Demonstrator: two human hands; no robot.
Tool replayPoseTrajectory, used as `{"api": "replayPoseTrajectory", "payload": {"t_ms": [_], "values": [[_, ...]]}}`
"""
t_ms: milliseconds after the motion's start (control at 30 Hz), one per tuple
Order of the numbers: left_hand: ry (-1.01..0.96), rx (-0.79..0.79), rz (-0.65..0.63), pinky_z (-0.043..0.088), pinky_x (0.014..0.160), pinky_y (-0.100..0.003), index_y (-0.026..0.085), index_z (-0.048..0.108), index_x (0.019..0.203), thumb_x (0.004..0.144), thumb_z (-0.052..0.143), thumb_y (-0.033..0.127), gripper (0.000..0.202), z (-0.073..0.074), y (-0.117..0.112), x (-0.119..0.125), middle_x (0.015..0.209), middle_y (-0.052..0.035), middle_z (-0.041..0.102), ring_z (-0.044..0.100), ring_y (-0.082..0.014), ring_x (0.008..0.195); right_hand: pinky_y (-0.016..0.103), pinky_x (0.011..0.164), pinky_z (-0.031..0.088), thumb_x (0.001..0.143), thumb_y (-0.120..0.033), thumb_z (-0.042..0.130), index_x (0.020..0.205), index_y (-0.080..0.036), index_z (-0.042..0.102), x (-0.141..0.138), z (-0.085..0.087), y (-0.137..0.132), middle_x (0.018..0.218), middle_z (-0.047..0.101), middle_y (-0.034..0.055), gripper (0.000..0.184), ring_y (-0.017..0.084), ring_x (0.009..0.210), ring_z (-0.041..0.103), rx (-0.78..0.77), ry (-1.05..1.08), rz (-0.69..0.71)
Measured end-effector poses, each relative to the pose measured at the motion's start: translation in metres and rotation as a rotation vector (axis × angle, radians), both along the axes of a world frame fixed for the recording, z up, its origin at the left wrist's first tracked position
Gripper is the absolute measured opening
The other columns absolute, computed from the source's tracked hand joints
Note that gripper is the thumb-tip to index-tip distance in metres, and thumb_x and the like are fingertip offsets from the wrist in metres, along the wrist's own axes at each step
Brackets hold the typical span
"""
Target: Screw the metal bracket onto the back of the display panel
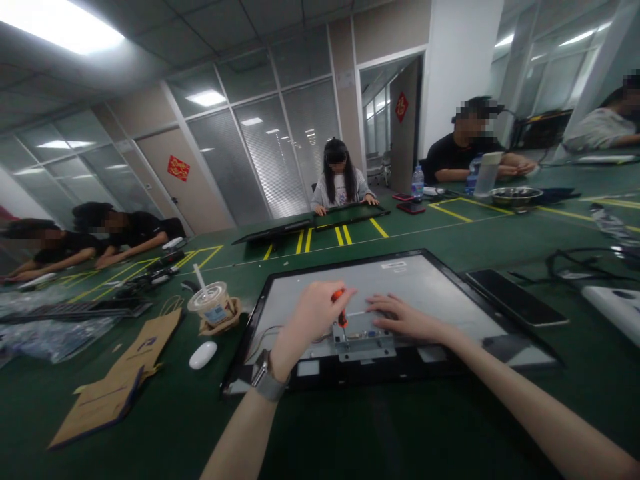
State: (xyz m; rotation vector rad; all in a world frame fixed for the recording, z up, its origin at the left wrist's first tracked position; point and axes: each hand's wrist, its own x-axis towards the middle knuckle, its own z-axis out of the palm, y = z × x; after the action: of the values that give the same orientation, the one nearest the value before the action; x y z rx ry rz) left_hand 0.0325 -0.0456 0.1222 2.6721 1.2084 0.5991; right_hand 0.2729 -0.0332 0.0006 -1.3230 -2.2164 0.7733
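A flat monitor panel (300, 293) with a black frame lies back side up before me. My left hand (316, 312), with a watch at the wrist, is closed round an orange-and-black screwdriver (342, 319). The screwdriver points down at a metal bracket (367, 348) with connector ports near the panel's front edge. Its tip is too small to make out. My right hand (400, 319) lies with fingers stretched out just behind the bracket's right part. Thin wires (267, 337) run along the panel left of the bracket.
To the left are a drink cup (213, 303), a white mouse (203, 355) and a brown paper bag (123, 380). A black phone (515, 297) and cables (565, 267) lie right. Across the green table a person (343, 177) holds a black frame (350, 217); other people sit on both sides.
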Motion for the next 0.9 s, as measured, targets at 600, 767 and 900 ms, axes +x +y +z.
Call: {"api": "replayPoseTrajectory", "payload": {"t_ms": [600, 767, 900], "values": [[-1.086, -0.353, -0.120, 0.054, 0.072, -0.028, 0.016, 0.072, 0.095, 0.084, 0.065, 0.031, 0.019, -0.052, 0.003, -0.002, 0.088, -0.0063, 0.070, 0.066, -0.0153, 0.075, 0.048, 0.121, 0.006, 0.087, -0.070, 0.045, 0.128, -0.025, 0.062, 0.002, -0.004, 0.004, 0.152, 0.044, 0.0067, 0.063, 0.027, 0.145, 0.029, -0.004, -0.007, 0.005], [-1.176, -0.298, -0.067, 0.052, 0.065, -0.025, 0.016, 0.073, 0.091, 0.083, 0.065, 0.034, 0.021, -0.057, 0.011, -0.004, 0.084, -0.0048, 0.066, 0.062, -0.0125, 0.068, 0.048, 0.121, 0.007, 0.086, -0.070, 0.045, 0.129, -0.023, 0.062, 0.002, -0.001, 0.004, 0.152, 0.044, 0.0083, 0.066, 0.029, 0.145, 0.028, -0.039, -0.028, 0.004], [-1.202, -0.461, -0.180, 0.055, 0.080, -0.034, 0.014, 0.071, 0.102, 0.088, 0.057, 0.038, 0.031, -0.057, 0.017, -0.011, 0.105, -0.0117, 0.068, 0.066, -0.0205, 0.092, 0.049, 0.121, 0.006, 0.086, -0.071, 0.044, 0.130, -0.025, 0.062, 0.002, 0.000, 0.005, 0.151, 0.044, 0.0075, 0.066, 0.029, 0.144, 0.029, -0.025, -0.026, 0.013]]}}
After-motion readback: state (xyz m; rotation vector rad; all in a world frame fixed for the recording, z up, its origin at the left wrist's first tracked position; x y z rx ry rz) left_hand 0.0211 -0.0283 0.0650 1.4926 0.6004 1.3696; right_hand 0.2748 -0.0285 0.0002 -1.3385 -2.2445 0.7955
